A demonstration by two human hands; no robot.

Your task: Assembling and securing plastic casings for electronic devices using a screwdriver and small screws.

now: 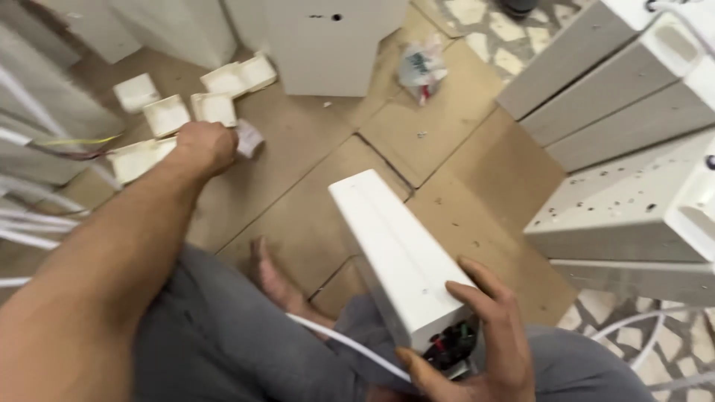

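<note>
floor: brown cardboard sheets [313, 186] laid flat over patterned tile, person seated on them, bare foot [277, 279] near centre.
stack right: grey-white long housings [611, 89] piled at right and far right, some with holes in the face; look like the same kind as the one in hand. Cannot tell which are finished.
far centre: white box panel [328, 45] standing upright, crumpled plastic bag [422, 68] just right of it.
housing in hand: long white housing [398, 257], near centre, tilted, far end pointing away, near end open with red and black wires [450, 346] showing.
right hand: right hand [484, 342] wrapped around the near end of the housing, fingers along its side, thumb under the wire end.
cable: white cable [335, 339] runs from left across the lap to the housing's open end.
left hand: left hand [205, 147] reached far left, closed into a fist on a small white piece [249, 139].
small parts: white square caps [216, 100] scattered far left, touching or just beside each other.
progress: judging by the open end and bare wires, this housing is wired but not closed up; cap fetch under way, fitting not yet done.
</note>
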